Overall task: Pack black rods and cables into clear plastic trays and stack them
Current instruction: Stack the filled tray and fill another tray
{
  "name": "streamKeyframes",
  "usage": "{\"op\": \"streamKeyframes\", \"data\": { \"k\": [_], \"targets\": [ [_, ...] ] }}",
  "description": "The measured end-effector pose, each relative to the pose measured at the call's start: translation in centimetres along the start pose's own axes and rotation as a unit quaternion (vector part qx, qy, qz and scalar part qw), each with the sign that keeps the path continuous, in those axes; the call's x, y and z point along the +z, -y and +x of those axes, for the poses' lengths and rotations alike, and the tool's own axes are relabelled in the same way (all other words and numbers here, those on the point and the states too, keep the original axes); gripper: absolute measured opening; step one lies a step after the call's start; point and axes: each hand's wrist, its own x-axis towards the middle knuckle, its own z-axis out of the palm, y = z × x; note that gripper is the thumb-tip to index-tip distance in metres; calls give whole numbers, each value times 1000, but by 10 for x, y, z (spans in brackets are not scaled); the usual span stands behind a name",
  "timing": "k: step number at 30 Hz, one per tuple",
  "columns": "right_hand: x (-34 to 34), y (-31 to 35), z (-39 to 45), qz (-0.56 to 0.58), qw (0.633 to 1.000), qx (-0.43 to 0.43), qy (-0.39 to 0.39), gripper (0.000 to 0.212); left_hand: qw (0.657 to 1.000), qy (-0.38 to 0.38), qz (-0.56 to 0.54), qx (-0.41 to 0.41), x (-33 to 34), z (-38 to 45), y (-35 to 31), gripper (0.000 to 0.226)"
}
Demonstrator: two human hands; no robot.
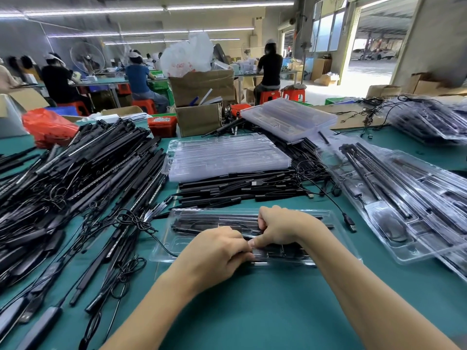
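Together, both hands — left hand (pixel 219 251), right hand (pixel 280 227) — press into the tray (pixel 177 245).

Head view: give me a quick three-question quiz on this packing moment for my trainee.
1. True or false: both hands, left and right, are working in the clear tray nearest the person.
2. Where does the stack of empty trays rest? A) on the cardboard box B) on a layer of black rods C) on the floor
3. Fill in: the big loose heap of black rods lies to the person's ____.

Key:
1. True; they meet over the black parts in it.
2. B; rods show beneath the stack.
3. Left; filled trays lie on the right.
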Motion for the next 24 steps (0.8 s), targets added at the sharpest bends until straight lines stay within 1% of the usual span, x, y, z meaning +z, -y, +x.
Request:
{"op": "streamKeyframes", "data": {
  "k": [3,4,7,9,12,13,16,19,21,24],
  "targets": [
    [0,0,0,2,1000,-3,1,50,998,17,54,33,-1,6,-3,17],
    [-1,0,0,1,1000,-4,2,50,997,37,63,32,-1,8,-4,20],
    [-1,0,0,0,1000,-3,1,49,986,135,94,-12,-2,16,0,33],
    [-1,0,0,-3,1000,-3,0,49,984,143,103,-7,-4,18,-3,32],
    [0,-1,1,-6,1000,-5,-1,50,994,66,83,36,-3,12,-8,13],
    [1,-1,1,-7,1000,-6,-1,51,996,42,73,40,-2,8,-6,11],
    [2,-2,2,-8,1000,-9,-2,51,997,11,60,52,-2,1,-5,12],
    [2,-3,3,-8,1000,-8,-2,48,993,-40,87,69,1,0,-12,6],
    [2,-3,3,-6,1000,-12,-2,48,993,-70,78,61,5,-2,-12,5],
    [2,-5,3,0,1000,-9,-2,51,994,-82,50,48,10,-8,-8,8]
  ]
}}
